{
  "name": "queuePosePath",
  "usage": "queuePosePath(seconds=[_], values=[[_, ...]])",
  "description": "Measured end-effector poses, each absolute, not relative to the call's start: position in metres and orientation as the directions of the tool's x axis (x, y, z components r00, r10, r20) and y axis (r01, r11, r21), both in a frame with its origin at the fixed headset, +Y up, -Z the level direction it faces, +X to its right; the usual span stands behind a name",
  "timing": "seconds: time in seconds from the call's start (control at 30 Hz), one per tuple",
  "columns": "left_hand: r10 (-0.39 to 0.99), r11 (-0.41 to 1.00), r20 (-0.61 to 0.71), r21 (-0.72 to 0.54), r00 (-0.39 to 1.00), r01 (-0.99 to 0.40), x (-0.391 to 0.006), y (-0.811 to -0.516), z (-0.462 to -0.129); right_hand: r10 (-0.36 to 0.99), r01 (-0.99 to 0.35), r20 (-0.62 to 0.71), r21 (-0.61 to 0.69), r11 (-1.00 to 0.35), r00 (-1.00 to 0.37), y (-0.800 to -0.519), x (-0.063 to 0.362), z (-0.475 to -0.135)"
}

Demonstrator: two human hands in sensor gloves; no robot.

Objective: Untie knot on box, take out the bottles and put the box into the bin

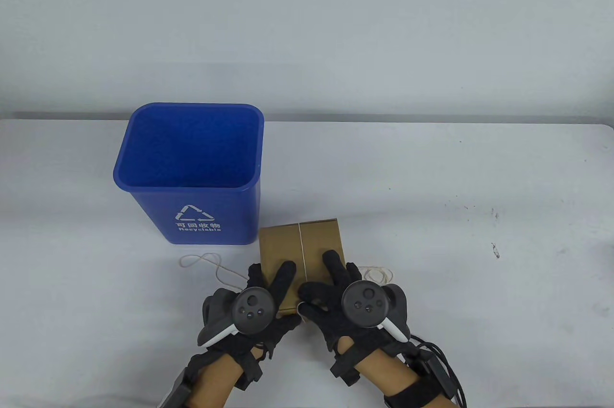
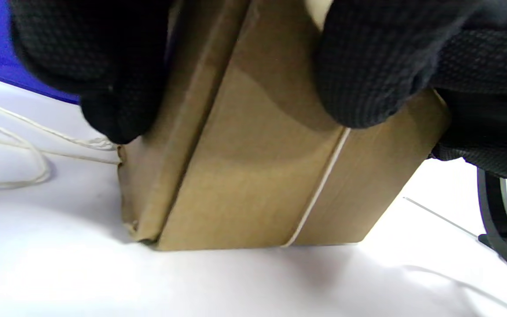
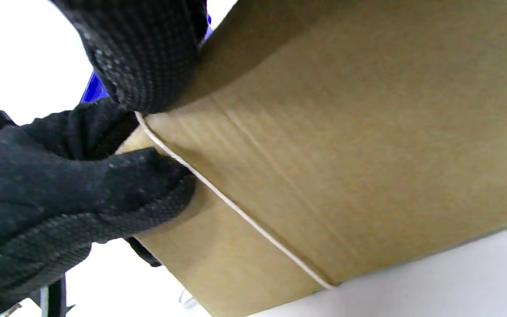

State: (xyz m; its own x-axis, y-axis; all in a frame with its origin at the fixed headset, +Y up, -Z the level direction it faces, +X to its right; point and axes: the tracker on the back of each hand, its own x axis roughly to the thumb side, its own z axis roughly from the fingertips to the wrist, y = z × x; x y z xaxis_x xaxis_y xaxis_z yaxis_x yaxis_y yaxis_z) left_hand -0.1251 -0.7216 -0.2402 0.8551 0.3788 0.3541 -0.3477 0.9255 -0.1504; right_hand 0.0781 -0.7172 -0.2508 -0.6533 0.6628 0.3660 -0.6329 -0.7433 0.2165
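Table view: brown box [image 1: 300, 254] sat near the front table [image 1: 431, 177] edge, blue bin [image 1: 192, 173] just beside it at 10 o'clock. String [image 1: 301, 254] ran over the box top, loose ends trailing at 9 and 3 o'clock. Left hand [image 1: 261, 302] and right hand [image 1: 336, 293] rested on the lid, fingers spread; right thumb and finger touched the string.

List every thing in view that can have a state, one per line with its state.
Box: closed, flat on the table, string running over its top.
String: wrapped around the box, loose ends lying on the table on both sides.
Bin: upright, open, nothing visible inside.
Left hand: fingers spread on the box's near left part.
Right hand: fingers on the box's near right part, by the string.
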Motion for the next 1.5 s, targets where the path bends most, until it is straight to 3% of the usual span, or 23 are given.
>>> queuePosePath(seconds=[0.3,0.63,0.87,1.03,1.17,1.37,1.5], values=[[0.383,0.923,0.328,-0.18,0.863,-0.341,-0.138,-0.72,-0.244,0.819,-0.759,0.3,0.316,-0.569,-0.489,-0.71,0.094,-0.259],[0.381,0.921,0.315,-0.209,0.869,-0.328,-0.14,-0.722,-0.246,0.886,-0.856,0.222,0.246,-0.455,-0.407,-0.712,0.137,-0.288],[0.399,0.912,0.306,-0.228,0.864,-0.34,-0.144,-0.723,-0.248,0.961,-0.94,0.17,0.226,-0.254,-0.219,-0.71,0.164,-0.301],[0.397,0.912,0.308,-0.241,0.865,-0.332,-0.147,-0.724,-0.25,0.925,-0.949,0.28,0.107,-0.295,-0.256,-0.698,0.182,-0.303],[0.411,0.904,0.309,-0.256,0.858,-0.341,-0.151,-0.724,-0.25,0.917,-0.954,0.279,0.005,-0.299,-0.286,-0.693,0.203,-0.305],[0.421,0.899,0.31,-0.269,0.852,-0.346,-0.151,-0.725,-0.25,0.939,-0.948,0.151,-0.136,-0.289,-0.308,-0.706,0.238,-0.314],[0.427,0.896,0.31,-0.274,0.85,-0.35,-0.151,-0.725,-0.25,0.904,-0.9,0.008,-0.102,-0.424,-0.427,-0.717,0.247,-0.321]])
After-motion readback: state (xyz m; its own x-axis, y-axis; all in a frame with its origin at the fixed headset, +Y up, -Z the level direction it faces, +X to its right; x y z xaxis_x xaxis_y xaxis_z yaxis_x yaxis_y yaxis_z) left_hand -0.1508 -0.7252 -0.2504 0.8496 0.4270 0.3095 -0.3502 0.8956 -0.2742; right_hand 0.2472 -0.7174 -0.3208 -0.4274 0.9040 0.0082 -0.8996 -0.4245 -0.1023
